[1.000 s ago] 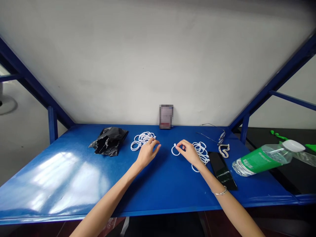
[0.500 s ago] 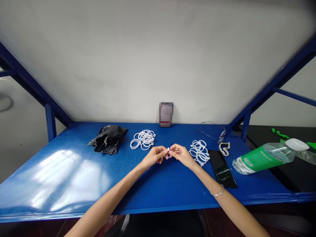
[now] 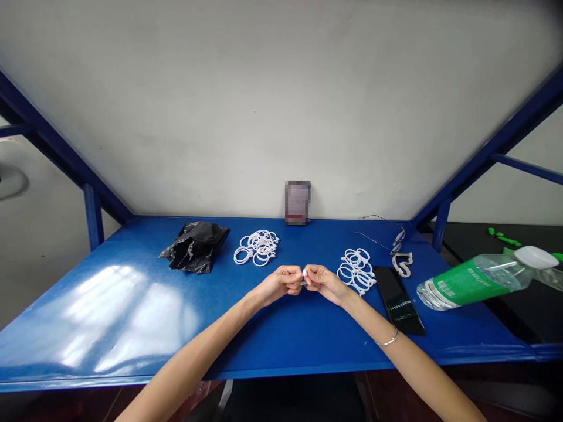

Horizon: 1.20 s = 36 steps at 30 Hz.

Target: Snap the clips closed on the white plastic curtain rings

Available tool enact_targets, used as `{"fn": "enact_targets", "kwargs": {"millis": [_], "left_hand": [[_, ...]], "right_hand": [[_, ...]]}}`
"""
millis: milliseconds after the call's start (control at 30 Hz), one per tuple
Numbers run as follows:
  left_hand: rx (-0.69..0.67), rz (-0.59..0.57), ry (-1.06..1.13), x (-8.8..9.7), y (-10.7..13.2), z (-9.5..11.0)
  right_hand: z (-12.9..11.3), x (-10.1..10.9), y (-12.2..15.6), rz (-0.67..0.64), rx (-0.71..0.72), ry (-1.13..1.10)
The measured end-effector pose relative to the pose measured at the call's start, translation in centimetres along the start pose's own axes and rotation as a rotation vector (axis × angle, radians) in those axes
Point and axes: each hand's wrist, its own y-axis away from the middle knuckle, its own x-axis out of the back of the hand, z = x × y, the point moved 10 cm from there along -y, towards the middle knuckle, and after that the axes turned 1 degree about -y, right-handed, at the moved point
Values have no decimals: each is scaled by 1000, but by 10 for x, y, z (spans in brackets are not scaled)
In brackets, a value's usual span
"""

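Observation:
Both hands meet over the middle of the blue table, pinching one small white plastic ring [image 3: 304, 273] between them. My left hand [image 3: 282, 282] is closed, its thumb pressed against the curled fingers at the ring's left side. My right hand [image 3: 324, 282] is closed too, gripping the ring from the right. Most of the ring is hidden by the fingers. A loose pile of white rings [image 3: 259, 246] with small knobs lies beyond my left hand. Another pile of white rings [image 3: 357, 271] lies just right of my right hand.
A crumpled black plastic bag [image 3: 196, 246] lies at the left. To the right are a dark phone [image 3: 399, 300], eyeglasses [image 3: 398, 239], a white curved piece [image 3: 402, 265] and a green-labelled water bottle [image 3: 475, 280]. A blurred-out device [image 3: 298, 203] leans against the wall.
My fingers have curled in more tightly around the white ring, and both hands have turned slightly, covering more of it. The piles on the table look the same.

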Motion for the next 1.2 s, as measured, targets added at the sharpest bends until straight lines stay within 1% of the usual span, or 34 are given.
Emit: {"fn": "enact_targets", "kwargs": {"millis": [100,167,300,400,500,600,633,700,767,833,867,900,967,1000,1067,1133,1200], "left_hand": [[-16,-37,37,-5,1,1],[-47,-56,64,-7,1,5],[-116,-46,98,-5,2,14],[-122,-58,71,-5,1,15],[-125,-65,-3,-4,2,17],[-146,-24,-165,3,4,25],[-152,5,-268,7,5,29],[-170,100,-552,17,7,39],[-217,232,-873,28,11,54],[-278,387,-1174,37,17,71],[-288,469,-1321,41,20,78],[-270,548,-1467,46,23,83],[-158,692,-1720,58,27,89],[-81,742,-1812,63,29,90],[55,790,-1922,73,31,91],[131,809,-1964,78,32,91],[168,819,-1972,80,32,90]], "right_hand": [[1,-1,0,-3,-5,-65],[-4,-3,1,-1,23,-138],[-13,-5,1,17,80,-262],[-12,-5,2,28,61,-234],[-11,-2,3,49,46,-129],[-20,7,4,103,79,113],[-27,11,5,137,111,235],[-46,22,9,244,192,545],[-68,37,18,405,263,912],[-90,53,30,586,293,1250],[-100,62,37,679,293,1385],[-108,71,43,761,275,1497],[-121,90,56,897,202,1641],[-123,98,58,898,150,1684],[-118,109,57,809,45,1738],[-108,114,53,690,-68,1766],[-99,117,51,621,-150,1787]]}}
